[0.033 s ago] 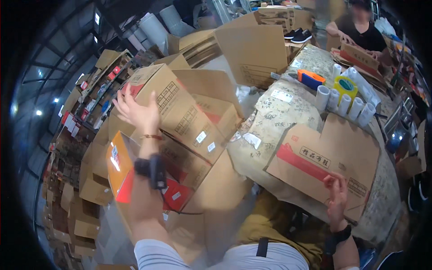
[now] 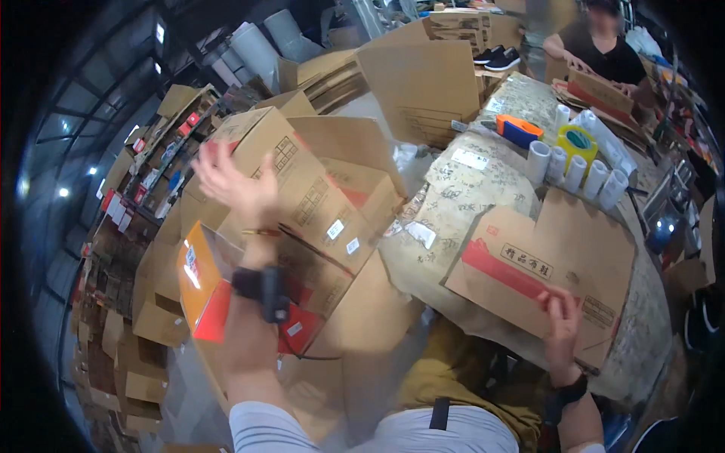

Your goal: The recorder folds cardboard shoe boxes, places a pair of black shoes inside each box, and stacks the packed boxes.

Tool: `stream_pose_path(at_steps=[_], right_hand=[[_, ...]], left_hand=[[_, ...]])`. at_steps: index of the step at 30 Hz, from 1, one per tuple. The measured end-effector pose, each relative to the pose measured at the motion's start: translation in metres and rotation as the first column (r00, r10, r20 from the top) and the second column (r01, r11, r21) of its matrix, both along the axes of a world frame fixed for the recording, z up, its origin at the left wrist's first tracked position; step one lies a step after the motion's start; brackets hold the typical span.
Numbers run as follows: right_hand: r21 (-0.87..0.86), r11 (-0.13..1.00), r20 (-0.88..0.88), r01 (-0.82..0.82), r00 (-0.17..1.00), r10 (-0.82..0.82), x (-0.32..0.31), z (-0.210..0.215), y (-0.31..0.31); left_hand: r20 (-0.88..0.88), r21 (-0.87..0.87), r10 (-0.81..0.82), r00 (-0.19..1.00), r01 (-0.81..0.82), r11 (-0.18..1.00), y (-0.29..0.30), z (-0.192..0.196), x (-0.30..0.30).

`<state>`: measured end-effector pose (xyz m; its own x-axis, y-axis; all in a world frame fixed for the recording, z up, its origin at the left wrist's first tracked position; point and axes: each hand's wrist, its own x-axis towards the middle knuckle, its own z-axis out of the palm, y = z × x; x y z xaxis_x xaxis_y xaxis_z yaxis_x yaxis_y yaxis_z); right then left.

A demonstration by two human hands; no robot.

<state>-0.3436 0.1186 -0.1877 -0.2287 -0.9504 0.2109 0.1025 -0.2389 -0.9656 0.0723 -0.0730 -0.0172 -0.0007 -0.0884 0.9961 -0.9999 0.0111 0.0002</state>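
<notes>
My left hand [image 2: 238,183] is raised with its fingers spread, slightly blurred, in front of the end of a brown shoebox [image 2: 310,192]. It grips nothing; whether it touches the box I cannot tell. That box lies on top of other shoeboxes inside a large open carton [image 2: 343,132]. An orange and red box [image 2: 198,260] stands beside them, below my left wrist. At the right, my right hand [image 2: 563,321] lies palm up with loosely curled fingers over a flat cardboard box blank [image 2: 491,291] with a red band. Nothing shows between those fingers.
The blank rests on a worn, scribbled work table [image 2: 445,219]. Behind it stand white paper rolls [image 2: 574,175], yellow tape [image 2: 578,141] and an orange-blue tape dispenser [image 2: 519,130]. Black shoes [image 2: 502,59] sit farther back. A co-worker [image 2: 600,53] handles a box at far right. Cartons [image 2: 155,332] stack up left.
My left hand has shifted slightly to the right and its wrist has turned a little. The right hand, the shoeboxes and the blank look almost the same.
</notes>
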Motion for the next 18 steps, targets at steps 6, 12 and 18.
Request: stream_pose_path(at_steps=[6, 12, 18], right_hand=[[-0.039, 0.931, -0.044, -0.362, 0.932, 0.361, 0.106, 0.044, -0.01], [0.093, 0.958, 0.417, -0.27, 0.884, 0.209, 0.111, 0.033, -0.015], [0.079, 0.993, -0.009, -0.082, 0.996, 0.083, 0.085, 0.031, -0.015]], left_hand=[[0.192, 0.502, -0.382, 0.904, 0.245, 0.829, 0.013, -0.069, -0.193], [-0.181, 0.463, -0.543, 0.82, 0.558, 0.689, 0.019, -0.099, -0.279], [-0.473, -0.796, 0.592, -0.653, 0.604, 0.03, 0.018, -0.146, -0.301]])
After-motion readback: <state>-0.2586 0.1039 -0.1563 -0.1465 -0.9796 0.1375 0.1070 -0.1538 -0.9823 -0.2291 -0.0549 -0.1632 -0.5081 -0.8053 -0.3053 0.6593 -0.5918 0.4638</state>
